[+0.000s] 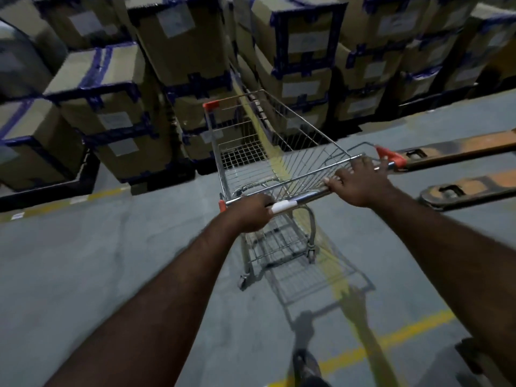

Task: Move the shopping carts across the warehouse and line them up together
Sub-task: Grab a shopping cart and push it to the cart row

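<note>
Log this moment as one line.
hands: left hand and right hand grip cart handle | cart: empty, nose toward stacked boxes | nearby: pallet jack forks at right | lineup: no other cart in view

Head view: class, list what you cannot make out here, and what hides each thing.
In the head view:
1. Front wheels of the shopping cart: hidden under its basket.
2. Labels on the boxes: blurred and dim, unreadable.
3. Pallet truck forks: cut off by the right edge.
4. Fingertips of the left hand: curled under the handle.
</note>
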`<state>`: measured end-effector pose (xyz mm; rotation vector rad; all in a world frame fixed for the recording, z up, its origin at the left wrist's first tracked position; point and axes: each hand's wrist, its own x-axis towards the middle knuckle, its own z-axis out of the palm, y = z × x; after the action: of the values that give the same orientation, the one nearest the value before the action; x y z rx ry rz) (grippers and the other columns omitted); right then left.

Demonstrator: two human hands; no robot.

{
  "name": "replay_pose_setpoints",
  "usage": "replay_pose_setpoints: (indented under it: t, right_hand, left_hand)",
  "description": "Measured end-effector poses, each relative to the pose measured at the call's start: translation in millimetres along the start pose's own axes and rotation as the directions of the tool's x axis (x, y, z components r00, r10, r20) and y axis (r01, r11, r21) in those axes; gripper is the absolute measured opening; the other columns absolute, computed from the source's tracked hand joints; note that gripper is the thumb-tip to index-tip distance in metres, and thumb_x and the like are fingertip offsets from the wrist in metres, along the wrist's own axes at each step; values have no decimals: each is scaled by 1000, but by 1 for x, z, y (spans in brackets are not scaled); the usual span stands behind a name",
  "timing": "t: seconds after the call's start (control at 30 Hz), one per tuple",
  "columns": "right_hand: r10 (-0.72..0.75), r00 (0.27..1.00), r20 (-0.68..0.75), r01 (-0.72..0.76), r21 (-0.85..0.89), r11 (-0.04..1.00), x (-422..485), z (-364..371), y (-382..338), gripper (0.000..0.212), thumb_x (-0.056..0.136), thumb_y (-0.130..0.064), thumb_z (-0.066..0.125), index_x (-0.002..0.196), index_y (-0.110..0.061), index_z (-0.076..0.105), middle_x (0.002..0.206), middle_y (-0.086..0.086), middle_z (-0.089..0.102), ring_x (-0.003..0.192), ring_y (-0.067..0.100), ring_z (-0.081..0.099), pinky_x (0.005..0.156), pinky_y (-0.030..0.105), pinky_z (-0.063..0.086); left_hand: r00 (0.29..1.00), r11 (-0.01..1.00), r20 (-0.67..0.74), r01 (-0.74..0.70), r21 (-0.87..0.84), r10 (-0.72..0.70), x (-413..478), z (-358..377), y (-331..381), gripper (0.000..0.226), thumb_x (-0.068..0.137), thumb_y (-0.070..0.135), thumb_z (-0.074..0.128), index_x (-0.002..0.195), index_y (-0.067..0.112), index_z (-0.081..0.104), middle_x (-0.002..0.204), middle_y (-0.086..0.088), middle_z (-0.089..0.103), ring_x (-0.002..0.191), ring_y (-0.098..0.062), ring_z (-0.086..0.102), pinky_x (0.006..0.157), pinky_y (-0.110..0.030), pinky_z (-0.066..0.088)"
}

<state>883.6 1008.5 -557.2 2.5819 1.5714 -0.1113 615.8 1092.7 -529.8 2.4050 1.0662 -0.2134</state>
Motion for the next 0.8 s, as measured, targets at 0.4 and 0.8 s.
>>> replay_pose_setpoints:
  t: [0.4, 0.8]
  right_hand:
    - [-196, 981, 8, 180, 355, 918, 52, 8, -45, 53, 98, -60, 33, 128, -28, 63, 147, 6, 47, 149, 31, 14, 115, 65, 12]
    - [-234, 966, 106, 209, 209, 955, 95, -15, -27, 54, 98, -55, 31, 135, -25, 56, 154, 10, 39, 150, 33, 13, 112, 68, 20]
  left_hand:
    - [989, 991, -125, 65, -117, -80, 63, 2, 46, 36, 102, 41, 51, 137, 31, 59, 112, -4, 71, 81, -17, 60, 66, -26, 43]
    - [984, 992, -132, 123, -7, -122, 61, 1, 33, 32, 102, 49, 42, 92, 29, 65, 90, 2, 63, 81, -16, 59, 71, -32, 50]
